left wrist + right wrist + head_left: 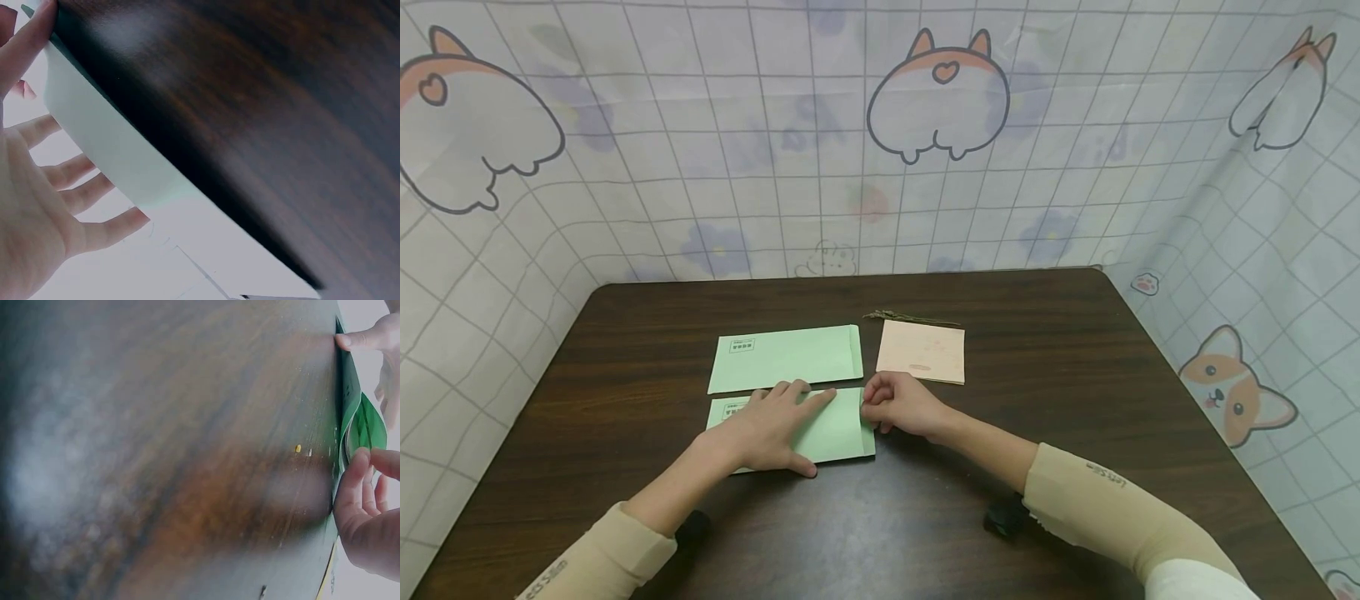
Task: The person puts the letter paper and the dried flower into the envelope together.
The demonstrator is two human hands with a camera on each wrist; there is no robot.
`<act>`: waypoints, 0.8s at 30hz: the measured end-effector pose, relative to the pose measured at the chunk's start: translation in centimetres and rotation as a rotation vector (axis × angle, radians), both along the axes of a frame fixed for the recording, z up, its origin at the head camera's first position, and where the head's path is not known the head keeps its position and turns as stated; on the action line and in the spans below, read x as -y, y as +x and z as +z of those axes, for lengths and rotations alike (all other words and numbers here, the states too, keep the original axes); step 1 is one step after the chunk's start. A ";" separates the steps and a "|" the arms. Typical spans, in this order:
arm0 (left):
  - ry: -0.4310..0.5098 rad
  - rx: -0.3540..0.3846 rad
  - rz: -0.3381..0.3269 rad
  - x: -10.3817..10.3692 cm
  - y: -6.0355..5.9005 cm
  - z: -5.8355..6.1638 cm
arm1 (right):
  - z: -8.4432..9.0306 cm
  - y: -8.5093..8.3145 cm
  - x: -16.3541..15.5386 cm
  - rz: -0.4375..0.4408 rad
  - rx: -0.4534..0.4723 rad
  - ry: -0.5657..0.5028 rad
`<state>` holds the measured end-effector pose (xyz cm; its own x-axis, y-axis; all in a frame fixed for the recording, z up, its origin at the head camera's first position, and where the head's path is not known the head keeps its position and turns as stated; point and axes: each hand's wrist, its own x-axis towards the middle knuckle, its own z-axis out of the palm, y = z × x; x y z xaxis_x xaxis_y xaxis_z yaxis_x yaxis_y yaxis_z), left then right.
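Note:
A pale green envelope [835, 437] lies on the near part of the dark wooden table. My left hand [771, 429] rests across it with fingers spread, covering part of its printed box; the thumb lies at its near edge. At its right end, my right hand [906, 404] pinches the flap edge between thumb and forefinger. The right wrist view shows the envelope mouth [367, 422] gaping, with deeper green inside, beside the pinching fingertips [360, 456]. Just behind lies a second green envelope [786, 358], flat, its narrow flap at the right end.
Pinkish-beige square cards or papers [925, 350] lie beyond my right hand. A thin dried sprig [910, 318] runs along their far edge. Patterned cloth [820, 208] hangs behind and beside the table. Tiny yellow crumbs [298, 448] dot the tabletop in the right wrist view.

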<state>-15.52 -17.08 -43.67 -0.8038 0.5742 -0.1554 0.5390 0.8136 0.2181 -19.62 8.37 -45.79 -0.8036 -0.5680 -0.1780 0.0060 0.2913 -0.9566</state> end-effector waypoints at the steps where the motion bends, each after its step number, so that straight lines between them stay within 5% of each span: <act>1: -0.001 0.002 0.000 0.0 0.0 0.0 | 0.0 0.0 0.0 0.001 0.003 -0.002; 24: -0.004 -0.002 -0.001 0.0 0.1 0.0 | -0.3 -0.4 -1.1 0.054 0.092 -0.040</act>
